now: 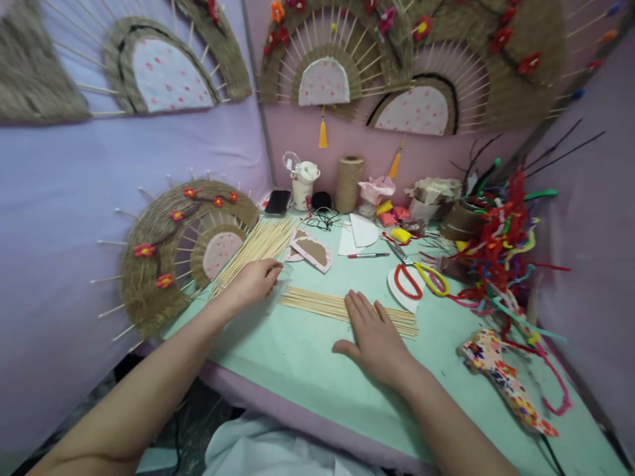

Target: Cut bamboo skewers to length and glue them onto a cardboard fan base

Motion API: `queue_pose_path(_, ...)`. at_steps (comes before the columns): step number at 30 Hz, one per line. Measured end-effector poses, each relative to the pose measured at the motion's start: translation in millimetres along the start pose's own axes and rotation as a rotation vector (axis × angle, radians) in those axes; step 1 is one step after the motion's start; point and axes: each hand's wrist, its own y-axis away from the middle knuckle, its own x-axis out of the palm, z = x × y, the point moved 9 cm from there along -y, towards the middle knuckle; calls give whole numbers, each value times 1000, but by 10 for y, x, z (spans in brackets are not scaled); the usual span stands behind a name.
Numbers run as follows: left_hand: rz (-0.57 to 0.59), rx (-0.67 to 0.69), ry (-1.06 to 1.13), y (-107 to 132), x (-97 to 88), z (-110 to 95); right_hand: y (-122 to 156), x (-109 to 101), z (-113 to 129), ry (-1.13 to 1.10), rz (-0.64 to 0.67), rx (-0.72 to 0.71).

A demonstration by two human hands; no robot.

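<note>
My right hand (372, 334) lies flat with its fingers apart on a row of thin wooden sticks (315, 304) side by side on the table. Beyond the left end of that row, my left hand (254, 284) is closed in a pinch on a small clear plastic piece with faint markings (286, 270), seemingly a ruler, mostly hidden by the fingers. A larger loose pile of sticks (258, 246) lies behind my left hand. Just past the held piece are cardboard half-rounds edged with dotted cloth (311, 250).
Scissors (409, 268) rest on a white paper shape right of the sticks. A flower-patterned glue gun (506, 377) lies at the right, its cord off the front edge. Colourful pipe cleaners (516, 231) spread nearby. A twine-covered fan (188, 258) leans at the left; a twine spool (350, 185) stands behind.
</note>
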Motion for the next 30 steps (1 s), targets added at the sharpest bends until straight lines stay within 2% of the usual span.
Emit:
queue_pose_path(3, -71, -50, -212, 143, 43, 68, 8, 18, 6, 24, -17, -12)
queue_pose_path(8, -44, -112, -410, 118, 174, 179, 23, -2, 21, 41, 8, 6)
queue_pose_path(15, -12, -76, -360, 127, 227, 19, 34, -21, 12, 39, -25, 14)
queue_pose_path(21, -4, -65, -360, 121, 234, -16, 23, -28, 17, 45, -93, -3)
queue_pose_path(30, 46, -57, -385, 107, 348, -44, 1, 13, -1, 28, -43, 19)
